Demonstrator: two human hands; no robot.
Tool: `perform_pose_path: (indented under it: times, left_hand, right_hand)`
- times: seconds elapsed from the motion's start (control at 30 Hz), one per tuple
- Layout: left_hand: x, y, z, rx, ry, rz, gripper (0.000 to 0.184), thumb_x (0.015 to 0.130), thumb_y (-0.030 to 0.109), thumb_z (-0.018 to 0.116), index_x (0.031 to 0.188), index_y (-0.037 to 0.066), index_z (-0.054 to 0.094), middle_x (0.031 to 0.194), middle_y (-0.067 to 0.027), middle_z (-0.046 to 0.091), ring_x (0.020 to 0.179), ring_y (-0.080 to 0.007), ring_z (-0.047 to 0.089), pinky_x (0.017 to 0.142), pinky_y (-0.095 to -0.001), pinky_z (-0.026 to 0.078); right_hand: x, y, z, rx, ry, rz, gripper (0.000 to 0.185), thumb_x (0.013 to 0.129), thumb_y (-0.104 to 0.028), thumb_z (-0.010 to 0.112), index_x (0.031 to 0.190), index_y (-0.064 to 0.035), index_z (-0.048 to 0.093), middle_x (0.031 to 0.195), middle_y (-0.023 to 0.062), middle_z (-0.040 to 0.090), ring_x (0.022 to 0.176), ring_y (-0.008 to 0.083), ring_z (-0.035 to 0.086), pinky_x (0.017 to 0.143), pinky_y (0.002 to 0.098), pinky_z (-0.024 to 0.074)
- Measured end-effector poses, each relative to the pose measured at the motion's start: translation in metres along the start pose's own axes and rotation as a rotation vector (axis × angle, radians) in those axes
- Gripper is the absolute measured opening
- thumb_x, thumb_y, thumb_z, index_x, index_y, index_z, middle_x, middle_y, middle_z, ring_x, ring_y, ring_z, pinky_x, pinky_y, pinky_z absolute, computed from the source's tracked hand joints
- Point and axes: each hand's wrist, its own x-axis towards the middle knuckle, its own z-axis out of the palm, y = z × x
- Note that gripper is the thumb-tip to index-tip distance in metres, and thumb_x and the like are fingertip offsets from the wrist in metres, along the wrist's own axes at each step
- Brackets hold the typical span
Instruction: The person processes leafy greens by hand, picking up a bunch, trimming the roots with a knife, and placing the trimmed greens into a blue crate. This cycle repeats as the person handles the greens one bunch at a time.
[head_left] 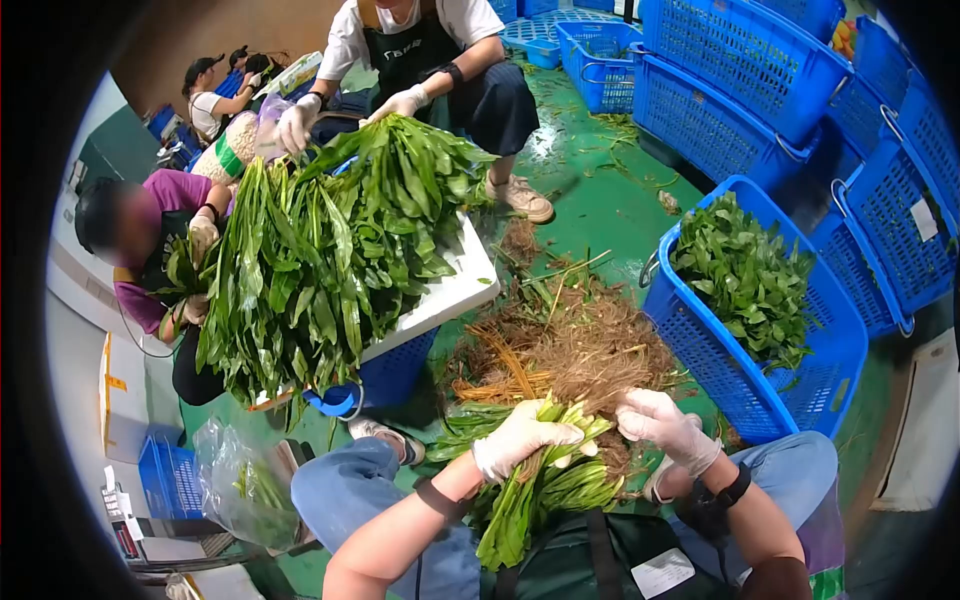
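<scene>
My left hand (525,440), in a white glove, is closed around a bunch of long-leafed greens (515,510) above my lap. Pale stem ends of the bunch point up and to the right. At those ends my gloved right hand (665,428) is closed on brown stringy roots (600,385). Its fingertips are partly hidden by the roots. More greens lie under and beside the bunch. Just beyond my hands, a heap of brown roots (575,330) spreads over the green floor.
Long greens (310,270) cover a white foam board (455,290) ahead, above a blue crate. A blue basket (760,400) with leafy greens stands at right, before stacked blue baskets (720,120). Two co-workers sit opposite, one with gloved hands (395,105) at the greens. A plastic bag (245,490) lies at left.
</scene>
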Motion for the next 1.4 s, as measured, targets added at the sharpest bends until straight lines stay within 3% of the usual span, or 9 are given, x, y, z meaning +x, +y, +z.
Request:
perform_pose_path:
  times: [0.43, 0.63, 0.73, 0.87, 0.9, 0.97, 1.03, 1.17, 1.4]
  left_hand:
    - [-0.006, 0.004, 0.001, -0.067, -0.094, -0.046, 0.038, 0.081, 0.008, 0.067, 0.116, -0.003, 0.055, 0.100, -0.0191, 0.068, 0.062, -0.0151, 0.060, 0.055, -0.0239, 0.048]
    - [0.005, -0.005, -0.005, -0.073, -0.044, -0.058, 0.035, 0.085, 0.015, 0.069, 0.114, -0.001, 0.057, 0.094, -0.0133, 0.069, 0.064, -0.0122, 0.060, 0.056, -0.0224, 0.048]
    - [0.008, -0.007, 0.008, 0.043, -0.001, 0.004, 0.035, 0.088, 0.018, 0.068, 0.116, 0.000, 0.057, 0.096, -0.0118, 0.069, 0.066, -0.0115, 0.060, 0.056, -0.0218, 0.048]
    - [0.011, -0.014, 0.000, -0.104, 0.037, 0.034, 0.044, 0.088, 0.019, 0.068, 0.123, -0.002, 0.054, 0.113, -0.0108, 0.065, 0.089, -0.0163, 0.067, 0.059, -0.0239, 0.053]
    - [0.011, -0.011, -0.008, -0.107, 0.007, 0.003, 0.044, 0.087, 0.019, 0.068, 0.123, -0.003, 0.054, 0.111, -0.0110, 0.066, 0.088, -0.0153, 0.067, 0.059, -0.0236, 0.054]
    - [0.007, -0.007, -0.009, -0.088, 0.034, 0.008, 0.042, 0.087, 0.021, 0.067, 0.120, -0.003, 0.056, 0.098, -0.0117, 0.067, 0.071, -0.0115, 0.062, 0.056, -0.0213, 0.049]
    - [0.005, -0.006, -0.002, -0.104, 0.049, 0.019, 0.041, 0.087, 0.021, 0.067, 0.119, -0.002, 0.057, 0.098, -0.0117, 0.067, 0.070, -0.0114, 0.061, 0.056, -0.0217, 0.049]
    - [0.009, -0.011, -0.005, -0.023, -0.032, -0.061, 0.039, 0.088, 0.019, 0.067, 0.120, -0.001, 0.056, 0.102, -0.0129, 0.067, 0.078, -0.0132, 0.064, 0.060, -0.0237, 0.052]
    - [0.015, -0.012, 0.005, -0.041, -0.087, -0.015, 0.041, 0.092, 0.023, 0.062, 0.124, 0.001, 0.053, 0.105, -0.0169, 0.067, 0.087, -0.0176, 0.066, 0.067, -0.0253, 0.055]
  right_hand:
    - [0.029, 0.090, -0.054, -0.137, 0.398, 0.333, 0.040, 0.095, -0.029, 0.058, 0.121, 0.0004, 0.057, 0.085, -0.0033, 0.060, 0.067, 0.0040, 0.048, 0.059, 0.0200, 0.0379]
    - [0.007, 0.016, -0.005, 0.288, 0.190, -0.014, 0.041, 0.093, -0.028, 0.061, 0.123, -0.0012, 0.055, 0.076, -0.0024, 0.057, 0.061, 0.0029, 0.047, 0.054, 0.0172, 0.0349]
    - [0.017, 0.015, 0.019, -0.261, 0.321, -0.264, 0.030, 0.089, -0.021, 0.065, 0.110, 0.0002, 0.061, 0.088, 0.0043, 0.067, 0.069, 0.0065, 0.055, 0.061, 0.0216, 0.0422]
    - [0.012, -0.003, 0.008, 0.112, 0.493, -0.068, 0.027, 0.090, -0.020, 0.063, 0.108, 0.0008, 0.062, 0.093, 0.0046, 0.069, 0.083, 0.0093, 0.061, 0.077, 0.0252, 0.0478]
    - [0.014, -0.007, -0.001, 0.074, 0.530, 0.065, 0.029, 0.089, -0.021, 0.064, 0.108, 0.0010, 0.062, 0.101, 0.0062, 0.069, 0.085, 0.0097, 0.062, 0.080, 0.0254, 0.0477]
    - [0.034, 0.050, -0.040, -0.885, 0.850, -0.452, 0.041, 0.085, -0.018, 0.068, 0.122, -0.0013, 0.059, 0.097, 0.0040, 0.065, 0.068, 0.0033, 0.051, 0.061, 0.0174, 0.0404]
    - [0.016, 0.007, -0.017, -0.755, 0.843, -0.239, 0.035, 0.082, -0.022, 0.073, 0.106, 0.0005, 0.061, 0.120, 0.0104, 0.063, 0.079, 0.0054, 0.053, 0.072, 0.0203, 0.0437]
    - [0.009, -0.009, 0.016, -0.391, 0.401, -0.143, 0.019, 0.082, -0.016, 0.074, 0.087, -0.0014, 0.062, 0.091, 0.0022, 0.066, 0.067, 0.0055, 0.050, 0.062, 0.0241, 0.0439]
    - [0.020, -0.011, 0.034, -0.059, 0.577, -0.212, 0.023, 0.083, -0.010, 0.074, 0.100, 0.0003, 0.061, 0.085, 0.0007, 0.064, 0.075, 0.0074, 0.056, 0.071, 0.0246, 0.0471]
